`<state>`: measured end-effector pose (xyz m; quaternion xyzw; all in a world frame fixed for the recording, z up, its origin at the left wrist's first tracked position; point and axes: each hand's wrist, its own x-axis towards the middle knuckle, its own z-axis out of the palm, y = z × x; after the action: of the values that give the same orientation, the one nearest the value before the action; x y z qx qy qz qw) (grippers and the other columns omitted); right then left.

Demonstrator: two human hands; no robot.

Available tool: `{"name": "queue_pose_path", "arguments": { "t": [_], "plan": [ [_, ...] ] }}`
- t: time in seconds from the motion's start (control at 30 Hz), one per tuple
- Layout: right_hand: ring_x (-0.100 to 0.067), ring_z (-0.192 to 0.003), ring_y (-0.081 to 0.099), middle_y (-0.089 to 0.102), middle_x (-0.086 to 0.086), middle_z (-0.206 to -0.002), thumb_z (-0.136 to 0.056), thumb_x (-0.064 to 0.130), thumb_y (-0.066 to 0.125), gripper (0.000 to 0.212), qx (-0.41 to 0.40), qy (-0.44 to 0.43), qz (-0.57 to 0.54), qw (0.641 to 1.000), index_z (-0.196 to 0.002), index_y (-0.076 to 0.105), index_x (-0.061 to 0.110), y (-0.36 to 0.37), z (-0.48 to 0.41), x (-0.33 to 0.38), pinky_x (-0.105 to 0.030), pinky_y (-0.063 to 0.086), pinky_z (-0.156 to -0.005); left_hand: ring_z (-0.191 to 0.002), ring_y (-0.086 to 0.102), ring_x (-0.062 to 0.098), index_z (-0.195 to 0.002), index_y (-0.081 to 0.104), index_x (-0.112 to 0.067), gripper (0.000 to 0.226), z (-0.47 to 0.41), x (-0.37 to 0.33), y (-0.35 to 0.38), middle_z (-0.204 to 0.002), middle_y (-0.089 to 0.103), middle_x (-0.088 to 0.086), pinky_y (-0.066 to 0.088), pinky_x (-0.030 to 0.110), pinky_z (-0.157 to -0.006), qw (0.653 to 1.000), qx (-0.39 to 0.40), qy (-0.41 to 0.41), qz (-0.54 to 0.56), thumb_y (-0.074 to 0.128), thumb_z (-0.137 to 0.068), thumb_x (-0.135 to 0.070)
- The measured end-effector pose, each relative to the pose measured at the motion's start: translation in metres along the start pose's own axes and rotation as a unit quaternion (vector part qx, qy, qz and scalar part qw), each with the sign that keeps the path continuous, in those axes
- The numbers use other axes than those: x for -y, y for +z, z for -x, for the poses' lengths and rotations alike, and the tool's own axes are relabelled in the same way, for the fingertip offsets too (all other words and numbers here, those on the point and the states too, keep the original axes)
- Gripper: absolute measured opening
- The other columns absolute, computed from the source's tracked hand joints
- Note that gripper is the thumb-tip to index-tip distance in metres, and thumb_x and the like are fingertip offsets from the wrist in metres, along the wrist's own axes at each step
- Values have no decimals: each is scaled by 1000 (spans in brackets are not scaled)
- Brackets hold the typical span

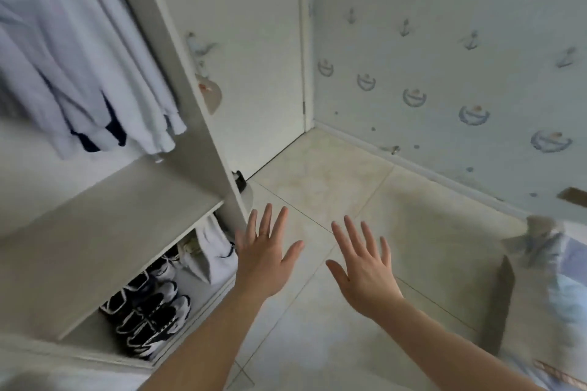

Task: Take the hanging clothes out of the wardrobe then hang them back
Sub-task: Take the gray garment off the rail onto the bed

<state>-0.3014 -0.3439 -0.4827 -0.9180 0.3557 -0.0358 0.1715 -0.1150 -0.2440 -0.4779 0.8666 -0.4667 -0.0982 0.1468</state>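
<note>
Both hands spread wide beside the wardrobe point(182, 79), holding nothing.
The left hand point(265, 259) and right hand point(365, 268) have straight, fanned fingers, touching nothing (a thin ring on the left), over glossy pale floor tiles point(333, 174) right of the wardrobe. The clothes point(79, 73), soft white fabric with dark trim, hang inside the wardrobe above its matte shelf point(111, 216).

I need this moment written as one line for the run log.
left hand: open, holds nothing | right hand: open, holds nothing | hanging clothes: in wardrobe | shoes: under shelf
</note>
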Motion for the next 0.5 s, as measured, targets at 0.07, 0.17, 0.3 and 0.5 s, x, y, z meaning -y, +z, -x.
{"name": "queue_pose_path", "arguments": {
  "t": [0.07, 0.17, 0.3, 0.5],
  "plan": [
    [-22, -148, -23, -28, 13, -158, -93, 67, 4, 68, -13, -56, 14, 998, -150, -21, 41, -3, -37, 37, -53, -9, -119, -151, -17, 20, -156, -2, -42, 72, -4, 36, -29, -166, -10, -9, -8, 54, -120, 998, -44, -34, 0, 20, -94, -71],
    [-23, -149, -21, -26, 13, -159, -91, 67, -1, 68, -41, -135, 26, 990, -150, -21, 42, -21, -89, 94, -54, -6, -120, -151, -17, 18, -156, -1, -41, 77, -12, 80, -80, -166, -8, -9, -8, 54, -119, 990, -118, -72, 4, 9, -87, -74],
    [-23, -151, -10, -14, 11, -163, -97, 62, 13, 66, -108, -241, 37, 964, -154, -10, 38, -63, -149, 165, -54, 2, -120, -149, -23, 12, -156, -2, -43, 74, -26, 119, -156, -166, -12, -13, -11, 50, -119, 969, -228, -96, 8, 15, -90, -71],
    [-24, -152, 0, 0, 9, -165, -100, 53, 27, 63, -213, -380, 22, 900, -157, 7, 33, -152, -222, 263, -54, 7, -119, -151, -19, 12, -157, 6, -41, 72, -61, 147, -280, -166, -8, -14, -9, 46, -120, 919, -379, -95, -52, 28, -94, -67]
  ]
}}
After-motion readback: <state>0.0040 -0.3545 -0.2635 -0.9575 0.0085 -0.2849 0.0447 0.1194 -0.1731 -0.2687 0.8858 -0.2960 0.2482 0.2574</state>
